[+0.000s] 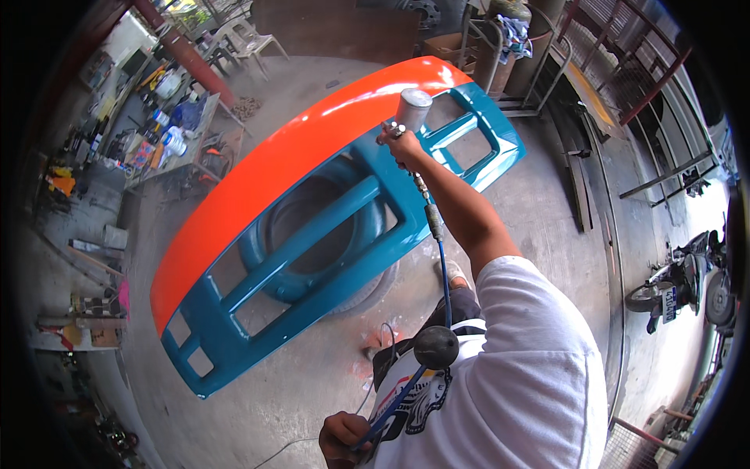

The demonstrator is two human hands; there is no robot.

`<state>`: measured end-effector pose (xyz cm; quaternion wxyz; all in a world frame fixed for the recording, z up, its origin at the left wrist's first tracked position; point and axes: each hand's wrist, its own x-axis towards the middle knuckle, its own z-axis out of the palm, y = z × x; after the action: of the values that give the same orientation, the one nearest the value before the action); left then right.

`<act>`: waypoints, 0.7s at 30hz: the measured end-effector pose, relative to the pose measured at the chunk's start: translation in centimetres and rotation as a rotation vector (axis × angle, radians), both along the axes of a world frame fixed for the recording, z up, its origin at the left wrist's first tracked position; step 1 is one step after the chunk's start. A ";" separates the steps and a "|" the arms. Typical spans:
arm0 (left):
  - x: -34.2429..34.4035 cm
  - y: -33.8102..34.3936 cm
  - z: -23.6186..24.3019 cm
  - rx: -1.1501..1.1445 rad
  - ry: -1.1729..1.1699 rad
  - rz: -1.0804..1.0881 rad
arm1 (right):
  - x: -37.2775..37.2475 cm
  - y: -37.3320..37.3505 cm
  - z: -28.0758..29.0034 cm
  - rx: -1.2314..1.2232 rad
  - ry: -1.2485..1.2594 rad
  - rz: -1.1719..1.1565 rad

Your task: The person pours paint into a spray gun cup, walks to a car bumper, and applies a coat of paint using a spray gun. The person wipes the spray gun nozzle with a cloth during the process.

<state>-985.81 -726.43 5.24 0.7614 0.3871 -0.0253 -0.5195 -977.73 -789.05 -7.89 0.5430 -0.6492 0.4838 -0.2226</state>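
My right hand (401, 147) is closed around a spray gun (398, 129) with a silver cup (414, 108) on top. The gun is over the right part of a large vehicle bumper (258, 180), glossy orange along its far band and teal on its near, slotted part. From the gun's handle a metal fitting (433, 220) leads to a blue air hose (445, 281), which runs back toward my body. My left hand (344, 436), low by my waist, is closed on this hose. A round black thing (435, 347) hangs before my chest, hiding part of the hose.
Beneath the bumper is a teal-coated tyre-like ring (258, 250). A cluttered workbench (176, 160) stands at left, white plastic chairs (246, 41) behind it. Gas cylinders on a metal trolley (488, 59) are at the far right. A motorcycle (676, 285) is parked right. A thin cable (293, 443) crosses the floor.
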 end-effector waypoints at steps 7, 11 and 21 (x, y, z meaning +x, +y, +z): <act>-5.9 -20.5 0.6 -0.108 0.029 -0.105 | -10.6 -19.0 -1.2 0.004 -0.015 -0.057; -6.6 -26.9 -1.9 -0.309 0.005 -0.306 | -14.4 -27.4 -2.6 0.025 0.002 -0.110; -7.7 -41.9 0.9 -0.238 -0.671 -0.307 | -24.8 -46.1 -5.6 0.067 0.105 -0.322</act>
<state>-993.50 -768.28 6.18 0.6638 0.4362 -0.3907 -0.4652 -1002.53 -835.11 -13.49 0.4959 -0.5556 0.6163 -0.2562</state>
